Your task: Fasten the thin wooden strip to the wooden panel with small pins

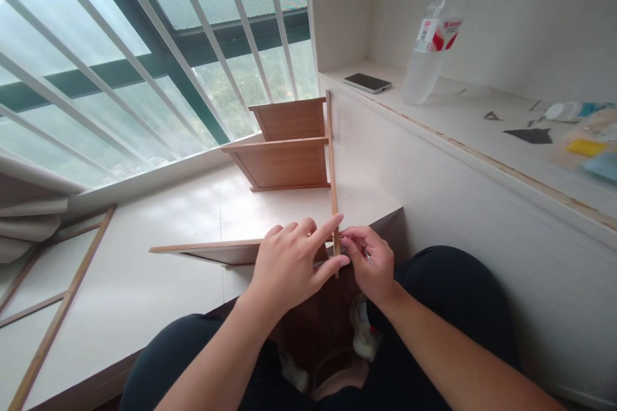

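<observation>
A brown wooden shelf unit with several boards joined to one long side rail lies on the white ledge. My left hand rests over the nearest board where it meets the rail, thumb and forefinger on either side of the joint, gripping it. Opposite, against the rail's right face, my right hand is closed in a pinch. A thin silver metal rod, perhaps a hex key, shows between its fingers. A small brass-coloured bit at the joint is mostly hidden by the fingertips.
On the cabinet top at right are a phone, a plastic bottle, small metal parts, a dark flat piece and a white tube. A wooden frame lies at left. Window bars stand behind.
</observation>
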`<state>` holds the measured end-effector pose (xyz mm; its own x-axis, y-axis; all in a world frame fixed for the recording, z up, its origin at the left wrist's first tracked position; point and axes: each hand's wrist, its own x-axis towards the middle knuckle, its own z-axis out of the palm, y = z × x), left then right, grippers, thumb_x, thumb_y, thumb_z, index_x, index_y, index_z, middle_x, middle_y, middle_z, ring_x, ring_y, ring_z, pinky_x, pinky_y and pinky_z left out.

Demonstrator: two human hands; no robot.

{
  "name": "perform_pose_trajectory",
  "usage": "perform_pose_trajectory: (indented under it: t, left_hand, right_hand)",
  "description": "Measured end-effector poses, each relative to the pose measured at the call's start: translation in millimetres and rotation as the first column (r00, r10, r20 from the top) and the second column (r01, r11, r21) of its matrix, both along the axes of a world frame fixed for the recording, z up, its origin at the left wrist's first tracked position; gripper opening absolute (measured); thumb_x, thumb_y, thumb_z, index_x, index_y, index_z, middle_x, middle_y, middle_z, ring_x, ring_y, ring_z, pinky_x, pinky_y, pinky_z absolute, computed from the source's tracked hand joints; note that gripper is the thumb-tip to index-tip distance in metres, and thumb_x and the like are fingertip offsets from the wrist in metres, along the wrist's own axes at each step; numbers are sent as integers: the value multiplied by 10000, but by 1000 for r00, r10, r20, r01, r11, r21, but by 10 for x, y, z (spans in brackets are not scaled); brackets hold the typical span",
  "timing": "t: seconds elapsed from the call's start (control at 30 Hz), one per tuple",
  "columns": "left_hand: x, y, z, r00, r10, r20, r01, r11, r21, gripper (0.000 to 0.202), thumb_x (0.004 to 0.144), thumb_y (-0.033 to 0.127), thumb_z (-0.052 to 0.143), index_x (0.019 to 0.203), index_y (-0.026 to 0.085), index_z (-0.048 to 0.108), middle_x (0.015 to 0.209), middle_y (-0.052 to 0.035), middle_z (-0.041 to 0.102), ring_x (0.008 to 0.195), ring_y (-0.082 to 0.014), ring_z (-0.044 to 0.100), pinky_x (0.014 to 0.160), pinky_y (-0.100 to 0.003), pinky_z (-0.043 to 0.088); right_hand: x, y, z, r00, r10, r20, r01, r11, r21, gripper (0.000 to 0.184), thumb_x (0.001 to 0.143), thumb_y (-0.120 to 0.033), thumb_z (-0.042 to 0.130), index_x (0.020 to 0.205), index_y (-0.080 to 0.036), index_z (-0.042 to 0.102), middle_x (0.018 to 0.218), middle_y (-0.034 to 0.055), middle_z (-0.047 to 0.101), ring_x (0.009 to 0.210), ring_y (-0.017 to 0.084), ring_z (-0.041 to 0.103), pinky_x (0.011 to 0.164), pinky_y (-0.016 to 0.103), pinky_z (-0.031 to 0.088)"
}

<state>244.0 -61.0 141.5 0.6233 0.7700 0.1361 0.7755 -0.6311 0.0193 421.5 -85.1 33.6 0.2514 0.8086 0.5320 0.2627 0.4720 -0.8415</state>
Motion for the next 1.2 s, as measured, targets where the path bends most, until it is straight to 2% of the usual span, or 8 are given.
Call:
perform_pose_trajectory:
  t: [0.23,0.43,0.63,0.73,0.83,0.93,1.03,1.2]
  left_hand:
    - [48,77,-53,998,-33,55,33,999,10,559,1032,611,506,1497,305,547,966,2,751,866,-256,731,770,-407,412]
    - [30,102,-94,994,-62,88,58,997,52,550,1019,628,522,1466,308,548,984,16,773,846,-252,727,766,-411,404]
    - [36,86,-93,991,-69,111,58,994,96,537,1014,607,547,1448,293,577,902,12,755,797,-244,705,748,-391,385]
    - [44,80,-96,991,-66,120,53,993,107,540,1010,606,561,1450,293,582,887,15,744,786,-239,697,752,-392,383]
    - [47,75,-97,992,-55,114,44,994,101,543,1013,600,566,1465,300,575,904,12,746,804,-242,695,762,-396,382]
    - [45,72,-100,993,-45,107,35,995,93,544,1018,599,561,1472,302,570,917,8,748,820,-244,690,765,-401,376]
    - [42,70,-104,993,-43,107,35,996,78,556,1017,608,556,1487,312,554,940,14,756,838,-247,685,776,-404,378]
    - [44,63,-100,991,-52,122,42,996,81,538,1026,619,527,1464,309,571,925,15,761,832,-245,680,779,-402,372]
  right_hand:
    - [-3,18,-91,993,78,-88,-81,996,-26,139,1020,-355,702,1044,-230,759,716,-15,695,589,133,616,564,239,480]
    - [55,34,-102,982,152,-111,-156,987,-24,119,1007,-325,714,1070,-231,750,609,-74,533,506,95,439,519,227,378]
    - [142,31,-137,977,186,-103,-189,982,-21,152,1003,-342,711,1106,-230,720,590,-94,422,500,99,369,517,253,309]
    - [176,52,-183,973,203,-108,-213,972,-96,211,1023,-388,662,1151,-221,680,605,-93,400,521,112,369,545,268,309]
    - [202,117,-248,969,202,-145,-233,940,-248,252,1021,-396,614,1197,-216,599,619,-107,343,545,123,356,575,273,307]
    - [230,185,-303,956,230,-182,-283,886,-367,278,958,-331,598,1194,-223,498,656,-113,335,573,132,358,605,272,323]
    - [265,210,-314,932,318,-177,-363,838,-407,272,944,-321,539,1185,-228,452,720,-93,376,636,148,404,664,288,365]
    - [302,193,-259,900,427,-94,-421,791,-443,213,1018,-363,421,1145,-221,515,833,-35,482,776,180,499,776,328,405]
